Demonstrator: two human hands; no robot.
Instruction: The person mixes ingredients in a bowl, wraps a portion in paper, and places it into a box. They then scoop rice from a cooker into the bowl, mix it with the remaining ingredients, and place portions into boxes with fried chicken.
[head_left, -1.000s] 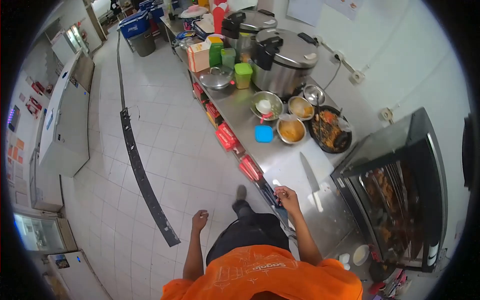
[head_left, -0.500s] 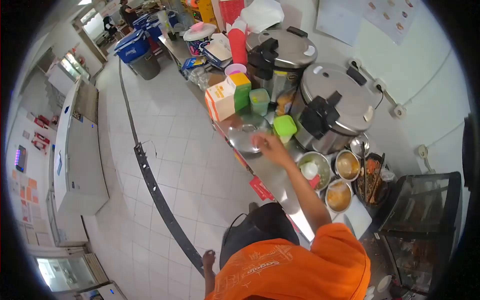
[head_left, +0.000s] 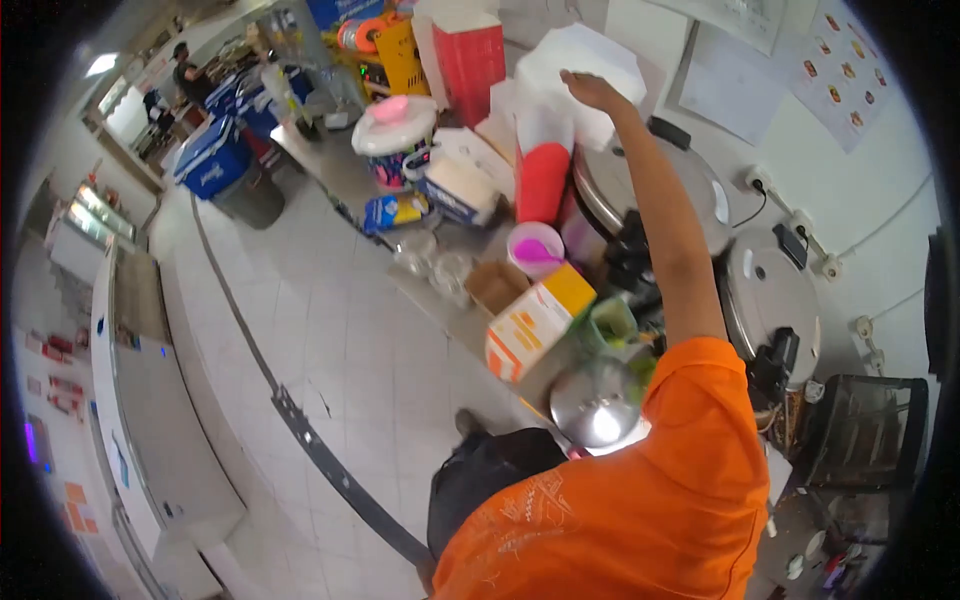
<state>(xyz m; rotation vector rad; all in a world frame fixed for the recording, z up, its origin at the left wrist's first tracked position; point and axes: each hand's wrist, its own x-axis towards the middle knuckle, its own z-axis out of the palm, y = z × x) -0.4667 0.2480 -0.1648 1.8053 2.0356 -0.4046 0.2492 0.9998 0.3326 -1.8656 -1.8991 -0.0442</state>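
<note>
My right hand is stretched far out over the counter, fingers extended and slightly blurred. It overlaps a white folded carton-like thing behind the cookers, its fingertips right at the upper part. Beneath my forearm stands a large steel cooker with a black latch. Left of it is a red and white paper container. A round steel lid lies on the counter near my body, beside a green plastic tub and an orange and white carton. My left hand is out of view.
A pink cup, clear plastic cups and a patterned pot stand along the counter. A second cooker is at the right. A dark cable cover crosses the floor. Another person stands far back.
My right hand has left the steel lid and reached up and forward to the white carton-like thing. The view has shifted along the counter. My left hand has gone out of view.
</note>
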